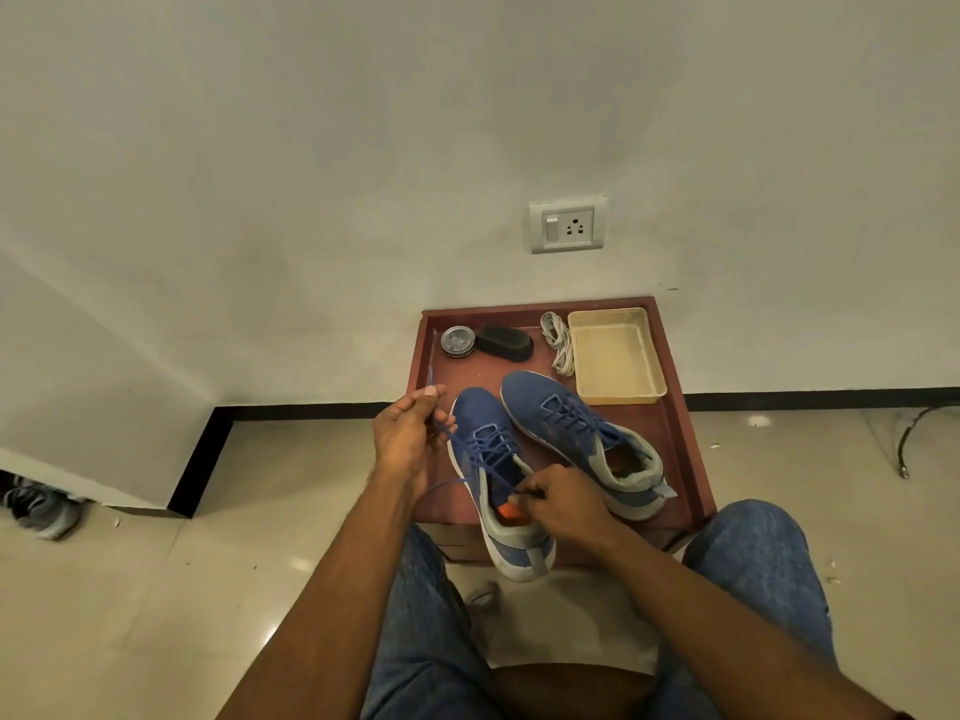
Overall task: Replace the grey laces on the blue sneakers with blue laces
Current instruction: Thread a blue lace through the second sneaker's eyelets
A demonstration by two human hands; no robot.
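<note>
The left hand (408, 439) is raised just left of the near blue mesh sneaker (493, 480), pinching a taut thin blue lace (441, 431) between thumb and fingers. The right hand (558, 504) is curled at that sneaker's collar, gripping its grey tongue (521, 466). The sneaker's heel overhangs the reddish-brown wooden table (670, 423).

A red-brown table (680, 433) stands against a white wall (363, 148). On it are a round tin (457, 341), a black brush (505, 343) just beside the tin, and a tan tray (655, 356). A socket (568, 224) is on the wall. A grey shoe (41, 506) lies on the floor (156, 589) at the left.
</note>
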